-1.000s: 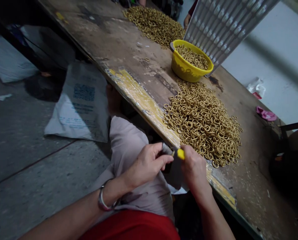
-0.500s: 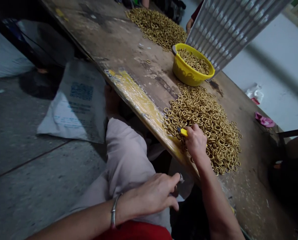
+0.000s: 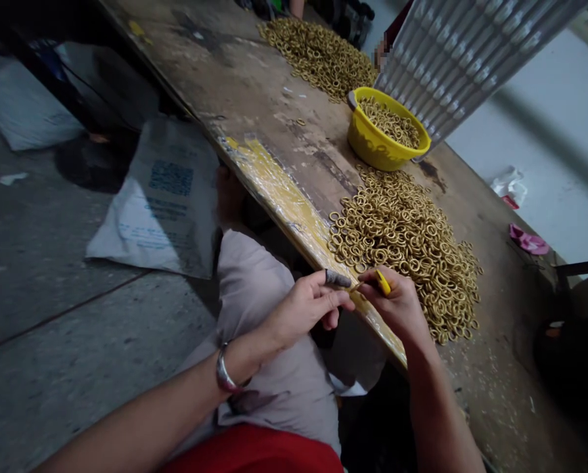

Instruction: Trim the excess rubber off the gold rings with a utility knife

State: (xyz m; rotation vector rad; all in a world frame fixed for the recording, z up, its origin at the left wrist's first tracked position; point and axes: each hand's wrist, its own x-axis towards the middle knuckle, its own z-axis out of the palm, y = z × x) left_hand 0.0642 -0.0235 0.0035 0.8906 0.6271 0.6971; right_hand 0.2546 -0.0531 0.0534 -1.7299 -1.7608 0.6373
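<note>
My left hand is closed at the table's near edge, its fingertip in a dark cover and touching my right hand. My right hand grips a small yellow-handled tool right beside the left fingers. Whether a ring is pinched between the hands is too small to tell. Just beyond them lies a big pile of brass-coloured rings on the worn wooden table. I sit with my knee under the table edge.
A yellow bowl full of rings stands behind the pile. A second ring pile lies farther back. A ribbed metal tray leans over the bowl. Another person's hand shows at the far end. A printed sack lies on the floor.
My right hand came back from the ring pile to the table edge. My left hand rose from my lap to meet it.
</note>
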